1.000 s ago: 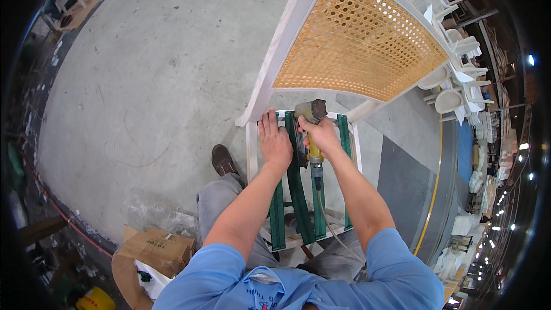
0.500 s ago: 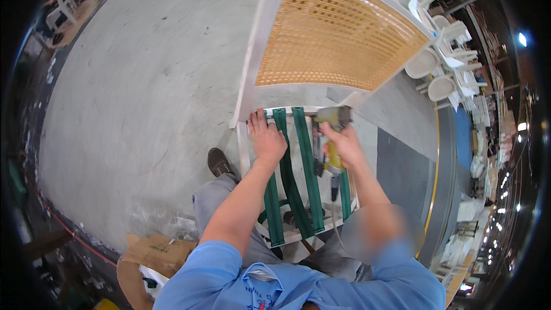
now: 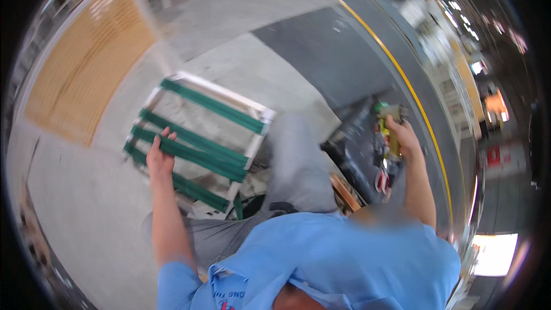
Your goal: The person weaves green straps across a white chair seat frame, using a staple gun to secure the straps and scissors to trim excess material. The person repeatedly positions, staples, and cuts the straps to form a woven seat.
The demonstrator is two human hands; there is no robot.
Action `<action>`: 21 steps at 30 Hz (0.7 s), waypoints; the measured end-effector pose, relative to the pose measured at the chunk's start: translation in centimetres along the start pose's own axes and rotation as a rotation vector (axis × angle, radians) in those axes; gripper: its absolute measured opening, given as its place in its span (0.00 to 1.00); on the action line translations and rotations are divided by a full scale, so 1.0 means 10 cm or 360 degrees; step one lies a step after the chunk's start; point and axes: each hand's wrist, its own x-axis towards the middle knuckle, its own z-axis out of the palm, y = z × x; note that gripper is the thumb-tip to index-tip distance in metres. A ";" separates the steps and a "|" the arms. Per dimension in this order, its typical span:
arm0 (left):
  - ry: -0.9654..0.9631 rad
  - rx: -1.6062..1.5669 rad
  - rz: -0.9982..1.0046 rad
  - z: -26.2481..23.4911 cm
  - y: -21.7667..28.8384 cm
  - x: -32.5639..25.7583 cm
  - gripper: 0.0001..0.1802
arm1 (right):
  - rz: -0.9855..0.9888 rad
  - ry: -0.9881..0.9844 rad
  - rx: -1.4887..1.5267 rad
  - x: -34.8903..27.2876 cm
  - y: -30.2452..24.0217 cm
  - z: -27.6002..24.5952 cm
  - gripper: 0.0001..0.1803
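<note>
Here the left hand (image 3: 159,158) pinches a green strap (image 3: 195,155) on the white seat frame (image 3: 261,116). Well right of that frame, the right hand (image 3: 404,135) is wrapped tight around a yellow-green staple gun (image 3: 391,132).

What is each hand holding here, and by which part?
The left hand grips the white frame by one of its green straps. The right hand holds a yellow-green power tool; motion blur hides exactly where.

white frame (image 3: 259,116) with webbing: 1, centre left | green straps (image 3: 212,105) across it: 4 clear, a fifth partly hidden at its lower edge | woven cane panel (image 3: 80,69): 1, upper left | hands: 2, left (image 3: 159,158), right (image 3: 404,135) | yellow-green tool (image 3: 391,132): 1, right of centre
</note>
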 end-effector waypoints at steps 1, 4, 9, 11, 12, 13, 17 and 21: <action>-0.0092 -0.0028 -0.0052 0.06 -0.20 -0.13 0.22 | 0.0077 0.0104 0.0043 0.03 0.24 -0.18 0.26; 0.0068 -0.0026 -0.0181 0.13 -0.72 -0.59 0.23 | 0.0227 0.0182 0.0229 0.03 0.94 -0.52 0.27; -0.0088 -0.0071 -0.0506 0.11 -1.46 -1.32 0.22 | 0.0462 -0.0197 0.0644 0.65 1.46 -0.48 0.27; -0.0072 -0.0050 -0.0550 0.08 -1.74 -1.50 0.22 | 0.0623 -0.0265 0.0768 0.93 1.57 -0.37 0.27; 0.0028 0.0002 -0.0608 0.06 -1.84 -1.59 0.22 | 0.0639 -0.0227 0.0698 1.03 1.60 -0.34 0.27; 0.0087 0.0039 -0.0660 0.06 -1.93 -1.66 0.22 | 0.0644 -0.0203 0.0635 1.11 1.61 -0.32 0.27; 0.0407 -0.0015 -0.0771 0.06 -2.05 -1.70 0.21 | 0.0549 -0.0036 0.0063 1.25 1.55 -0.41 0.27; 0.0445 -0.0067 -0.0669 0.11 -2.11 -1.77 0.22 | -0.0417 0.0268 -0.1088 1.12 1.20 -0.63 0.28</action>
